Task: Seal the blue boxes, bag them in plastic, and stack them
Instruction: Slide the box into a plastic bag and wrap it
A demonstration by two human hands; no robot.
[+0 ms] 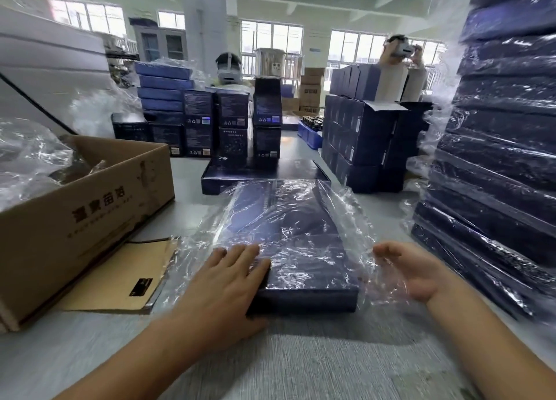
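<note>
A flat dark blue box (307, 294) lies on the grey table in front of me, mostly inside a clear plastic bag (288, 219) whose open mouth faces me. My left hand (222, 282) rests flat on the box's near left corner, fingers spread on the plastic. My right hand (412, 270) is at the box's right side, palm turned inward, fingers in the loose edge of the bag. Another blue box (264, 174) lies flat just behind it. A tall stack of bagged blue boxes (493, 171) rises on the right.
An open cardboard carton (90, 207) holding clear plastic bags stands on the left, its flap lying on the table. Upright blue boxes (361, 140) and more stacks fill the far side of the table. Two people wearing headsets work behind them.
</note>
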